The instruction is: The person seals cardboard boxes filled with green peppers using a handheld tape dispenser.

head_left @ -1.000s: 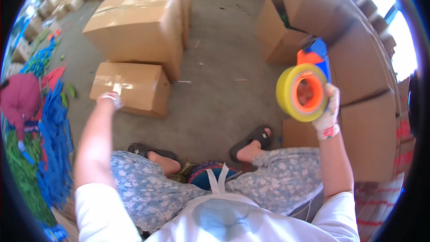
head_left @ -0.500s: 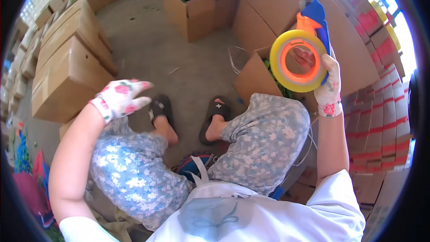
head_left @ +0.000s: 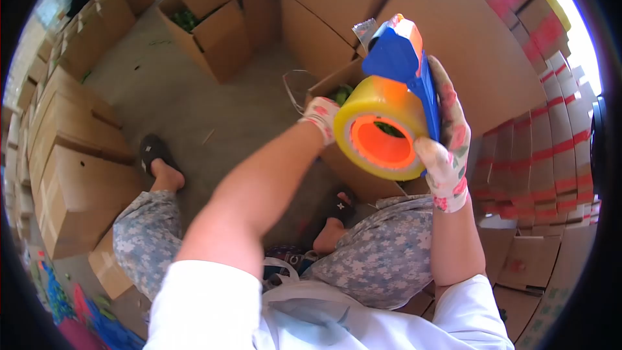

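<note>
My right hand (head_left: 447, 149), in a white glove with a flower print, grips a blue and orange tape gun (head_left: 392, 55). A wide roll of yellowish tape (head_left: 366, 107) on an orange core sits on it. A loose strip of clear tape sticks out at its top. My left hand (head_left: 322, 116), gloved alike, reaches across to an open cardboard box (head_left: 353, 165) in front of me. Its fingers are hidden behind the tape roll, so what they touch cannot be seen. Green contents show inside the box, partly covered by the tape gun.
Another open carton (head_left: 217, 42) with green contents stands farther off. Closed cartons (head_left: 97, 194) line the left side. A large carton (head_left: 466, 58) rises behind the tape gun, and flat boxes with red stripes (head_left: 544, 155) are stacked at the right. White strapping (head_left: 291, 87) lies by the open box.
My left hand has swung from the left over to the open box. The tape gun has come lower and closer, its roll now tilted. My view has turned right, and my left foot stands farther out.
</note>
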`<action>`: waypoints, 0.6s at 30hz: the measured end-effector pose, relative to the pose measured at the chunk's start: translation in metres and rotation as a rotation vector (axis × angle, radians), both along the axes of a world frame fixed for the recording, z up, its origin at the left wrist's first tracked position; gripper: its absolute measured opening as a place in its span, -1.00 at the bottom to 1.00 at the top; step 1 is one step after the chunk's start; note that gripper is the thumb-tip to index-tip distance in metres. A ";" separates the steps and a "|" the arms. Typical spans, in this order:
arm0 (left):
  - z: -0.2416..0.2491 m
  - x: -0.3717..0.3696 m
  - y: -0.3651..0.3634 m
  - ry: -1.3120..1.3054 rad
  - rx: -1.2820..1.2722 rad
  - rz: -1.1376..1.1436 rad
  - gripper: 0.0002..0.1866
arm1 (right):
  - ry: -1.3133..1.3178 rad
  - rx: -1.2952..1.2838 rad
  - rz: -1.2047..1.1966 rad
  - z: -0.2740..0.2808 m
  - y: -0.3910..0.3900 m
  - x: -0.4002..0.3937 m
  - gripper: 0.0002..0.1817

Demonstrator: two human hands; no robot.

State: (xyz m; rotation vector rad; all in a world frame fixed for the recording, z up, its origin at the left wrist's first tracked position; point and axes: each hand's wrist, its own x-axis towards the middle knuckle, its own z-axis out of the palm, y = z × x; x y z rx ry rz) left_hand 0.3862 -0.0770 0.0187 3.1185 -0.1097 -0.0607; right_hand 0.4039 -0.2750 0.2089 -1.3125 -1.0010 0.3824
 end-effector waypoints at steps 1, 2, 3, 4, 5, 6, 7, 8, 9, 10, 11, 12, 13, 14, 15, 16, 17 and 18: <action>-0.013 0.008 0.008 0.032 -0.015 -0.028 -0.61 | 0.007 -0.023 -0.059 0.001 -0.004 0.007 0.01; -0.026 0.012 -0.001 0.067 -0.029 -0.049 -0.62 | 0.017 -0.046 -0.111 0.002 -0.010 0.009 -0.01; -0.004 0.004 -0.004 0.106 -0.012 -0.060 -0.66 | 0.022 -0.050 -0.126 0.000 -0.015 0.013 -0.01; 0.019 -0.005 -0.001 0.143 0.015 -0.073 -0.68 | 0.067 -0.036 -0.202 -0.009 -0.019 0.018 -0.04; 0.021 -0.005 0.003 0.148 0.025 -0.088 -0.68 | 0.114 -0.018 -0.275 -0.016 -0.021 0.023 -0.07; 0.021 -0.008 0.008 0.141 0.046 -0.122 -0.71 | 0.099 -0.013 -0.291 -0.022 -0.022 0.022 -0.10; 0.021 -0.008 0.009 0.140 0.067 -0.165 -0.74 | 0.087 -0.021 -0.327 -0.022 -0.024 0.024 -0.11; 0.021 -0.010 0.009 0.152 0.080 -0.195 -0.74 | 0.033 -0.018 -0.330 -0.020 -0.028 0.029 -0.14; 0.021 -0.014 0.008 0.149 0.131 -0.250 -0.76 | -0.020 -0.018 -0.334 -0.018 -0.031 0.033 -0.16; 0.021 -0.021 0.004 0.147 0.175 -0.303 -0.78 | -0.003 -0.016 -0.362 -0.012 -0.033 0.036 -0.16; 0.021 -0.032 0.000 0.159 0.178 -0.326 -0.78 | -0.044 0.000 -0.377 -0.002 -0.031 0.037 -0.17; 0.024 -0.047 -0.006 0.176 0.192 -0.348 -0.79 | -0.092 0.016 -0.387 0.005 -0.029 0.037 -0.17; 0.026 -0.060 -0.008 0.191 0.206 -0.364 -0.80 | -0.088 0.017 -0.398 0.007 -0.023 0.034 -0.17; 0.028 -0.071 -0.017 0.192 0.208 -0.371 -0.80 | -0.026 0.122 -0.341 0.009 -0.019 0.030 -0.17; 0.029 -0.082 -0.025 0.213 0.202 -0.363 -0.80 | 0.033 0.228 -0.278 0.013 -0.015 0.027 -0.17; 0.030 -0.092 -0.032 0.233 0.196 -0.350 -0.81 | 0.278 0.227 -0.185 0.038 -0.017 0.011 -0.06; 0.031 -0.102 -0.038 0.199 0.153 -0.387 -0.80 | 0.277 0.227 -0.176 0.041 -0.016 0.007 -0.06; 0.036 -0.109 -0.047 0.253 0.123 -0.357 -0.79 | 0.140 0.164 -0.178 0.042 -0.015 0.003 -0.06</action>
